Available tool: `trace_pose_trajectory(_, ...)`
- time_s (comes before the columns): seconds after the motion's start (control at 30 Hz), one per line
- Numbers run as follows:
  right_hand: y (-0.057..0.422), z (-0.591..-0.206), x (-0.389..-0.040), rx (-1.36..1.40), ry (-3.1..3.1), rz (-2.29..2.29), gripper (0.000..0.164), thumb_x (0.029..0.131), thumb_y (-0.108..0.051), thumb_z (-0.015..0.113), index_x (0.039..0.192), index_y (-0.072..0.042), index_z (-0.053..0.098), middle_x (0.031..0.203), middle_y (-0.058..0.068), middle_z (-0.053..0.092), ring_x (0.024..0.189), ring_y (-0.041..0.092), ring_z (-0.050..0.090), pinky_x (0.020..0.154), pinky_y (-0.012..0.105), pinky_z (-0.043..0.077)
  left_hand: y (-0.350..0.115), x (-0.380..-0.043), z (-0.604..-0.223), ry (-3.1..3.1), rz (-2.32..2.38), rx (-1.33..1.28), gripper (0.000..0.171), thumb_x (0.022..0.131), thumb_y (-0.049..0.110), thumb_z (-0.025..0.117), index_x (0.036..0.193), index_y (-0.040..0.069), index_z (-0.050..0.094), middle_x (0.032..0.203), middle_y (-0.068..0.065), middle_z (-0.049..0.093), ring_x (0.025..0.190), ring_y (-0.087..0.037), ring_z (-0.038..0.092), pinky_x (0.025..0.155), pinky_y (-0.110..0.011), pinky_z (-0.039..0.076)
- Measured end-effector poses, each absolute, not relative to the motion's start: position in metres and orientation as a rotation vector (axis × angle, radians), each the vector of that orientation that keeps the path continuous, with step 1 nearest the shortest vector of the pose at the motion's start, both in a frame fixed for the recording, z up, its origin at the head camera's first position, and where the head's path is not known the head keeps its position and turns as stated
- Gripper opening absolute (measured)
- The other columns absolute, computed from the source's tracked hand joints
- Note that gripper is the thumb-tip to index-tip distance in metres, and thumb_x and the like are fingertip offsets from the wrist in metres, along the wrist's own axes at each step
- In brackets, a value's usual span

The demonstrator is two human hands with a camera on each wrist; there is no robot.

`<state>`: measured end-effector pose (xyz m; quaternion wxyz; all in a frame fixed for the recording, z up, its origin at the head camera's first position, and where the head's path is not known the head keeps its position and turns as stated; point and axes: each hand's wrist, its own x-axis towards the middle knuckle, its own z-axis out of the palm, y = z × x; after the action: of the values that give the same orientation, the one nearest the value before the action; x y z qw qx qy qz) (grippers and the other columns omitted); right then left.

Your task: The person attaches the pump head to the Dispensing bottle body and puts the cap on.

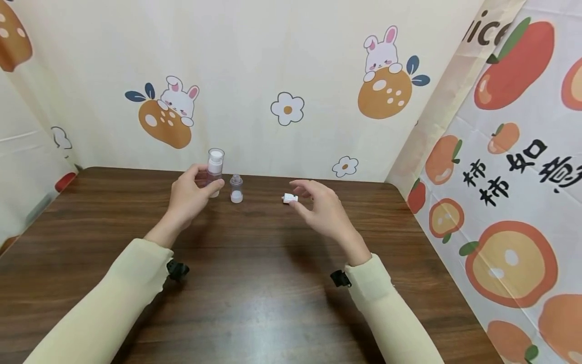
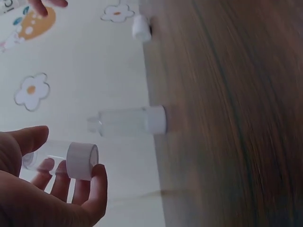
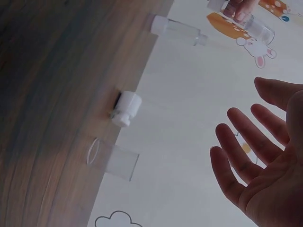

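My left hand (image 1: 187, 196) holds a small clear pump bottle (image 1: 215, 163) upright above the table; its white base (image 2: 81, 161) points down in the left wrist view. Beside it stands a second clear bottle (image 1: 236, 190) with a white base and an uncovered neck. A white pump head (image 1: 289, 198) lies on the table near the fingertips of my right hand (image 1: 324, 208). That hand is spread and holds nothing. In the right wrist view a clear cap (image 3: 112, 160) stands past the pump head (image 3: 127, 109); the right hand hides it in the head view.
The brown wooden table (image 1: 254, 283) ends at a cream curtain (image 1: 254, 60) printed with rabbits and flowers. At the right hangs a white cloth (image 1: 482, 202) with fruit prints. A small black wrist camera (image 1: 177, 270) sits at each cuff.
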<state>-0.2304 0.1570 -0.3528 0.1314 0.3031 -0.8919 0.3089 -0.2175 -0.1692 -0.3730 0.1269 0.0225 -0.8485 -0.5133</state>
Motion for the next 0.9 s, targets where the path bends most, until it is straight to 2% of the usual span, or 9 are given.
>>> trace_pose_trajectory(0.2, 0.162, -0.358, -0.232, 0.876, -2.634, 0.818, 0.04, 0.097, -0.021, 0.079, 0.136, -0.016, 0.069, 0.111, 0.0, 0.076, 0.103, 0.019, 0.071, 0.094, 0.041, 0.055, -0.184, -0.228, -0.38, -2.508, -1.525, 0.116, 0.056, 0.102, 0.033, 0.073, 0.145, 0.003, 0.053, 0.143, -0.022, 0.061, 0.136, -0.039, 0.059, 0.111, -0.054, 0.048)
trace_pose_trajectory(0.53, 0.167, -0.366, -0.233, 0.894, -2.641, 0.779, 0.039, 0.097, -0.023, 0.079, 0.135, -0.021, 0.069, 0.113, -0.004, 0.075, 0.104, 0.016, 0.07, 0.094, 0.039, 0.055, -0.191, -0.24, -0.392, -2.561, -1.55, 0.168, 0.056, 0.102, 0.029, 0.072, 0.144, -0.001, 0.051, 0.145, -0.024, 0.059, 0.136, -0.04, 0.057, 0.113, -0.053, 0.046)
trace_pose_trajectory(0.9, 0.174, -0.369, -0.233, 0.886, -2.634, 0.79, 0.039, 0.097, -0.021, 0.079, 0.135, -0.019, 0.069, 0.114, -0.001, 0.075, 0.108, 0.028, 0.073, 0.094, 0.044, 0.055, -0.192, -0.249, -0.406, -2.66, -1.492, 0.192, 0.055, 0.103, 0.025, 0.072, 0.144, -0.004, 0.049, 0.143, -0.028, 0.058, 0.134, -0.043, 0.056, 0.112, -0.056, 0.046)
